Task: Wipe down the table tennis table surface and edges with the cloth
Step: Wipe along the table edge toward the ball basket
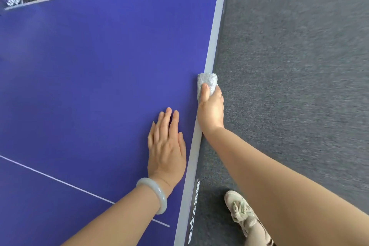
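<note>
White cloth in right hand

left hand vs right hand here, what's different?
The left hand lies flat, fingers straight, on the blue table top; the right hand grips a white cloth. The left hand sits inboard of the grey edge band; the right hand works on that band. The left wrist wears a pale bracelet; the right is bare. Both are near the same table side.
</note>
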A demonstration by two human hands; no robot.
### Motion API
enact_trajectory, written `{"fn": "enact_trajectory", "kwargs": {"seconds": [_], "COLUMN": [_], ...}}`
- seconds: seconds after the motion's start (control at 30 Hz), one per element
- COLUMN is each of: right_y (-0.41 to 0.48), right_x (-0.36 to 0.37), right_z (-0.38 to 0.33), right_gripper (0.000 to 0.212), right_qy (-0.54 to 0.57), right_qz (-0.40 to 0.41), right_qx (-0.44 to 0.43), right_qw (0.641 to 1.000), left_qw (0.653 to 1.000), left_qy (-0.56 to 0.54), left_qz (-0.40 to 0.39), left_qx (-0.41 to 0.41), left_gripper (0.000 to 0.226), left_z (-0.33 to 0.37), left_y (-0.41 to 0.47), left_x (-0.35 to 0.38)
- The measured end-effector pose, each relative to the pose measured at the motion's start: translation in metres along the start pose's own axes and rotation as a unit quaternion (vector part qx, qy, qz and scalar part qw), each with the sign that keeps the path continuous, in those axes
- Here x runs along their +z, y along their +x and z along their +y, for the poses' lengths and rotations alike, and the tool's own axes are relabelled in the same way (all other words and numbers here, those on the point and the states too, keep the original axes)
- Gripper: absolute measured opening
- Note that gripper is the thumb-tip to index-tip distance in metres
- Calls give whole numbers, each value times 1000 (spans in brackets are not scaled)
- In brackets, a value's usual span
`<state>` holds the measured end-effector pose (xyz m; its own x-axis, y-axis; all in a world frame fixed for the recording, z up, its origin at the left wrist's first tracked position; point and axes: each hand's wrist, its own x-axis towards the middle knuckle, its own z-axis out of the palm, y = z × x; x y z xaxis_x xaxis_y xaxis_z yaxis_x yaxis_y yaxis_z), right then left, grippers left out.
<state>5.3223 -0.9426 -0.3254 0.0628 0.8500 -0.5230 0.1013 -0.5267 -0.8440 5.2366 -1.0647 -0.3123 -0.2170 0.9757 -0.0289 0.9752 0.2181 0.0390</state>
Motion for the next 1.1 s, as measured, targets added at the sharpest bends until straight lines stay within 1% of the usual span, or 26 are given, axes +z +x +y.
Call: {"fn": "enact_trajectory", "kwargs": {"seconds": [0.2,0.3,0.33,0.4,0.47,0.6,0.73,0.87,0.93,1.0,1.1], "right_y": [2,1,1,1,0,2,9,16,30,53,117], "right_x": [-1,-3,-3,-3,-4,-8,-14,-25,-25,-19,-8], "right_z": [-1,-1,0,1,2,2,7,5,-4,-22,-65], "right_gripper": [62,62,62,63,64,66,68,71,68,63,63], "right_qy": [-13,-15,-12,-6,-9,-16,-33,-33,-11,20,49], "right_qz": [-11,-17,-20,-29,-44,-72,-105,-139,-134,-107,-61], "right_qx": [-5,-10,-11,-10,-9,-11,-25,-39,-39,-29,-6], "right_qw": [1000,1000,1000,1000,999,997,994,989,990,994,997], "left_qw": [1000,998,997,996,996,995,995,995,994,994,995], "left_qy": [10,38,39,25,2,-27,-80,-84,-99,-104,-101], "left_qz": [-8,-5,-1,1,1,15,7,14,17,13,8], "left_qx": [4,49,64,82,89,98,63,44,32,25,21], "left_gripper": [52,48,44,35,33,43,50,49,48,48,49], "left_z": [1,-6,-10,-14,-8,16,39,53,54,52,52], "left_y": [0,11,20,41,68,145,230,256,257,255,256], "left_x": [-8,-20,-24,-31,-36,-34,-24,-7,-5,-7,-9]}}
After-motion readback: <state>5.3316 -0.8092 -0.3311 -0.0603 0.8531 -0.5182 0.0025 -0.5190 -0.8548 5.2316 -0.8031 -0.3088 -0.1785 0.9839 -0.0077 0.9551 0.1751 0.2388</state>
